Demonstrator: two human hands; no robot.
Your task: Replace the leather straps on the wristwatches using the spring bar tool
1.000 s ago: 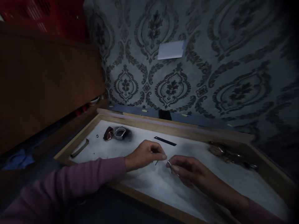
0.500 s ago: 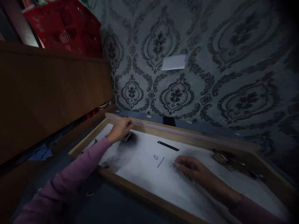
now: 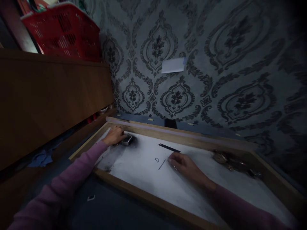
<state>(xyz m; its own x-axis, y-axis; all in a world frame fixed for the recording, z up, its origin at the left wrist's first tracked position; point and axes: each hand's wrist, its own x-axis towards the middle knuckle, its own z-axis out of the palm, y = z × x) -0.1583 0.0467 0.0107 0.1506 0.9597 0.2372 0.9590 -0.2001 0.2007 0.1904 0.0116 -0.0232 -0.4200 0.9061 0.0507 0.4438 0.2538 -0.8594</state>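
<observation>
At the left end of the wooden tray [image 3: 134,185], my left hand [image 3: 114,135] is low with its fingers curled down. Its fingertips are beside a watch with a rectangular metal case [image 3: 127,139]; I cannot tell if they touch it, and what they hold, if anything, is hidden. My right hand [image 3: 182,163] pinches a thin metal tool [image 3: 175,168] over the white sheet [image 3: 141,159]. Just left of those fingers lie a short dark rod [image 3: 161,164] and a small oval ring [image 3: 156,159]. Behind them rests a flat black strip [image 3: 169,148].
Several watches [image 3: 220,157] lie at the tray's right end. A patterned wall rises close behind. On the left stands a brown wooden cabinet [image 3: 55,95] with a red basket [image 3: 64,32] on top. A blue cloth [image 3: 40,158] lies under the cabinet's edge.
My left hand has moved left and down, from above the watch to beside it. My right hand has shifted slightly left, closer to the dark rod. The view has also shifted a little.
</observation>
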